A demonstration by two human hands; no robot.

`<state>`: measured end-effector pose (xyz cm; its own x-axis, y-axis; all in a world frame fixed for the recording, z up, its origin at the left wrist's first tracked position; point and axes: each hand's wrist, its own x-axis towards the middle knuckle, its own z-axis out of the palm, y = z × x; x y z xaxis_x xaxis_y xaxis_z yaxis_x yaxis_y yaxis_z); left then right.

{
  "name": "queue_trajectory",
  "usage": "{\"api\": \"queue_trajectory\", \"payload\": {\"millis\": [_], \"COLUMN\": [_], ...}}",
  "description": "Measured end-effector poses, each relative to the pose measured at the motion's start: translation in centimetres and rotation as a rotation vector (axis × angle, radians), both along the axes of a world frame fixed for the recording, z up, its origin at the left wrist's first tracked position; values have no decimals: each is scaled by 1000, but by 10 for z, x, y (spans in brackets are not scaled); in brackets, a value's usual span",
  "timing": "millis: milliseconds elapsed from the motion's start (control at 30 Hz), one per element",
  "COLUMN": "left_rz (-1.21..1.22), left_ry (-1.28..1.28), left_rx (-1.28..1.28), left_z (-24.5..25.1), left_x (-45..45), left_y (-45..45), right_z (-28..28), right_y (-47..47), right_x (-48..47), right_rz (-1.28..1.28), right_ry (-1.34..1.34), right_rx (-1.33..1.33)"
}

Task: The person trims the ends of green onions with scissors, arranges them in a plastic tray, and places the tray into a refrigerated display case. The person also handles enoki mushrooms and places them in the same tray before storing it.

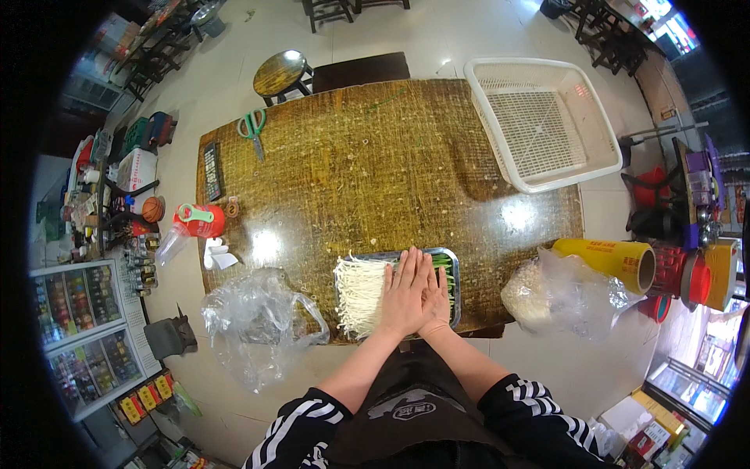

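Note:
A metal tray (457,281) lies at the near edge of the wooden table, holding enoki mushrooms (358,296) on its left and green stalks (450,280) on its right. My left hand (405,293) rests flat over the tray's middle, beside the mushrooms, fingers pointing away from me. My right hand (435,300) lies against it, partly beneath it, over the green stalks. The hands overlap, and whatever is under the palms is hidden. No object shows gripped in either hand.
Left on the table are a crumpled clear plastic bag (258,316), green-handled scissors (253,130), a remote control (213,171) and a red container (205,221). Right are a white plastic basket (515,170), a filled plastic bag (530,293) and a yellow roll (603,261). A round stool (280,73) stands beyond.

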<state>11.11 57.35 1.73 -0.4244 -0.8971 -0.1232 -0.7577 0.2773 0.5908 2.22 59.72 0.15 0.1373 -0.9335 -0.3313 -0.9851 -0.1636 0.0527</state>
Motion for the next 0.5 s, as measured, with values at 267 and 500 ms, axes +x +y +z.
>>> {"api": "queue_trajectory", "payload": {"millis": [267,500], "left_rz": [328,1091], "left_ry": [501,1271], "left_rx": [52,582], "left_z": [89,66], "left_x": [30,72], "left_y": [-1,138], "right_z": [24,53], "right_y": [4,-4], "right_x": [-2,-11], "right_rz": [-132,-170], "right_ry": [-395,-587], "right_rx": [-161,-133]}}
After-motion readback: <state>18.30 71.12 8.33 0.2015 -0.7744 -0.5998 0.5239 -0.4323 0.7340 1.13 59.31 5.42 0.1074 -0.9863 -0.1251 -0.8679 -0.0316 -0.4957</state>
